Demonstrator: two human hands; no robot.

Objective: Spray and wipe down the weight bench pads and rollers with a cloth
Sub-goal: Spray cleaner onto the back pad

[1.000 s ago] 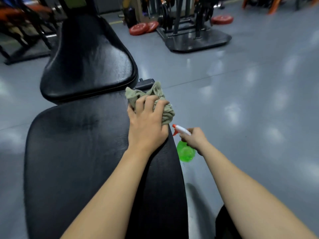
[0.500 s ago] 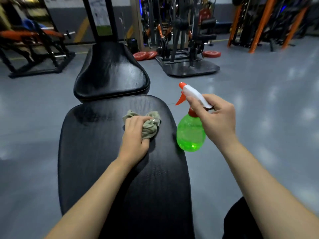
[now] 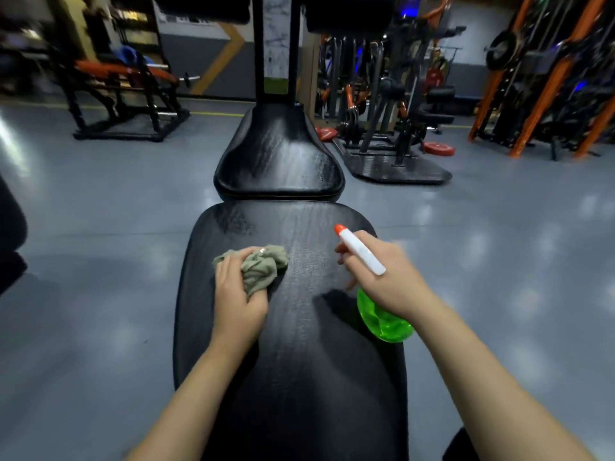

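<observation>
A long black back pad runs away from me, with a smaller black seat pad beyond it. Two black rollers sit on the upright post at the top. My left hand grips a crumpled grey-green cloth on the left part of the back pad. My right hand holds a green spray bottle with a white and orange head, over the pad's right side, nozzle pointing forward along the bench. A faint mist shows over the pads.
Grey gym floor lies on both sides of the bench. A black and orange bench rack stands far left. Machines and red weight plates sit on a black base plate at the back right. Orange racks line the far right.
The right hand has brought the spray bottle up from beside the bench to over the pad. The left hand and cloth slid back from the pad's right front edge to its left part.
</observation>
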